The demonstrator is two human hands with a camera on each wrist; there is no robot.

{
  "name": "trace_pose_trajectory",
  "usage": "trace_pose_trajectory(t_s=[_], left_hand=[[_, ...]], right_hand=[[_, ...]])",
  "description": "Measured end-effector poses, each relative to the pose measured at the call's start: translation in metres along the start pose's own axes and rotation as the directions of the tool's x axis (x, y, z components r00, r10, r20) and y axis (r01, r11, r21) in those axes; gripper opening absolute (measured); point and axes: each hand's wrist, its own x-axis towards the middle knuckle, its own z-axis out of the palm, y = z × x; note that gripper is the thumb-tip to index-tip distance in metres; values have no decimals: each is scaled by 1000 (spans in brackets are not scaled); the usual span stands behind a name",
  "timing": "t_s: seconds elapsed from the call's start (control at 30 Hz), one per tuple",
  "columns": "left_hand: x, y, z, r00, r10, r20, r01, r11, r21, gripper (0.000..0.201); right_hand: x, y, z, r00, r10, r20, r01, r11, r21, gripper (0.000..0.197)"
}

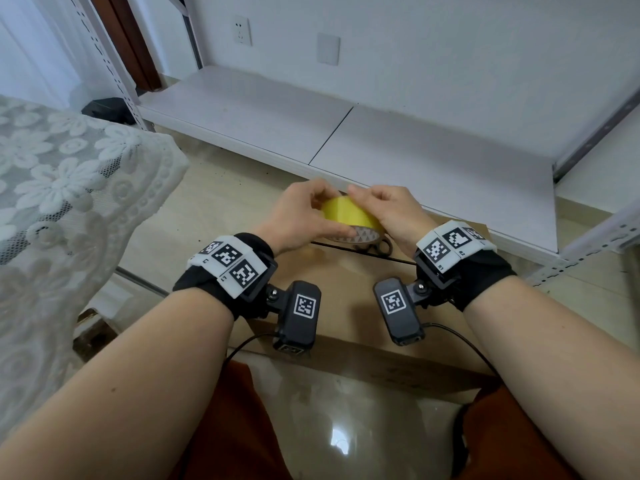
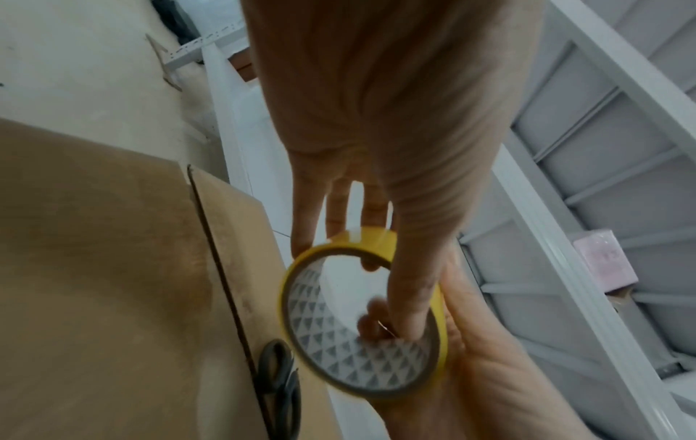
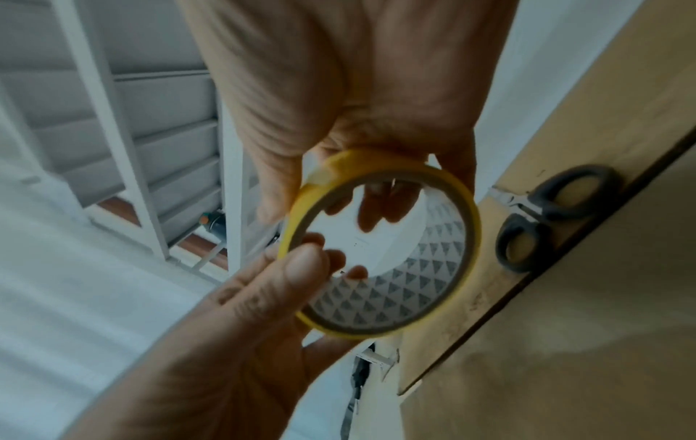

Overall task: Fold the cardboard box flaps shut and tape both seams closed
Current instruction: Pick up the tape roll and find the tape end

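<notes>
Nearest the viewer, the person's knees in rust-coloured cloth sat over a glossy tiled floor, and both forearms reached forward with marker-covered wrist bands and small black cameras strapped on.

Just past the wrists lay the cardboard box on the floor, its flaps folded flat. The seam between them ran as a dark line crosswise to the viewer, from left to right; no tape showed on it. A pair of black-handled scissors lay flat on the far flap, touching the seam line, handles toward the right hand's side in the head view.

Above the far edge of the box, both hands held a roll of yellow tape in the air, clear of the cardboard. The left hand gripped the roll with its thumb pressed inside the core and its fingers wrapped over the outer band. The right hand cupped the opposite side, its fingers curled over the rim and visible through the hole. The roll was tilted, with its open core, printed with grey triangles, facing back toward the wrists and down toward the box.

Beyond the hands stood a low white shelf board on a metal rack, and behind it a white wall with a socket. A lace cloth hung at the left.
</notes>
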Motion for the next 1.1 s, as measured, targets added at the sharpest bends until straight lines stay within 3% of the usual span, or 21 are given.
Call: trace_pose_trajectory(t_s=[0.1, 0.13, 0.23, 0.33, 0.4, 0.47, 0.57, 0.63, 0.7, 0.8, 0.9, 1.1], left_hand=[[-2, 2, 3, 991, -25, -134, 24, 1000, -8, 51], [-3, 3, 5, 987, -33, -156, 37, 999, 25, 52], [-6, 5, 11, 991, -31, -130, 31, 1000, -2, 39], [-8, 8, 13, 1000, -13, -27, 13, 1000, -29, 34], [-9, 8, 15, 999, -13, 33, 13, 1000, -24, 35], [-8, 7, 18, 1000, -18, -17, 18, 1000, 19, 37], [-4, 4, 14, 965, -12, -263, 52, 988, 146, 64], [-4, 3, 10, 978, 46, -205, -19, 991, 133, 96], [-6, 2, 10, 993, 116, -22, -114, 989, 91, 120], [-8, -1, 15, 986, 117, 120, -132, 983, 130, 115], [-9, -5, 19, 991, 96, 90, -111, 977, 183, 105], [-8, -5, 20, 991, 137, 7, -136, 982, 129, 85]], right_hand=[[6, -4, -2, 982, 76, -172, -61, 994, 93, 40], [7, -5, -3, 976, 134, -174, -112, 985, 131, 41], [1, -10, -1, 961, 269, 67, -277, 934, 227, 54], [-4, -9, 5, 962, 192, 192, -240, 933, 268, 37], [-4, -8, 5, 976, 145, 163, -189, 937, 295, 26], [-2, -7, 4, 989, 100, 109, -128, 947, 295, 19], [0, -5, 2, 993, 39, 107, -58, 981, 184, 18], [-2, -4, 4, 986, 30, 163, -43, 996, 76, 29], [-6, -4, 8, 977, 24, 212, -26, 1000, 8, 34], [-10, -4, 12, 969, 28, 244, -41, 998, 48, 32], [-10, -4, 10, 960, 29, 278, -54, 995, 83, 33], [-8, -8, -1, 912, 40, 409, -117, 979, 164, 17]])
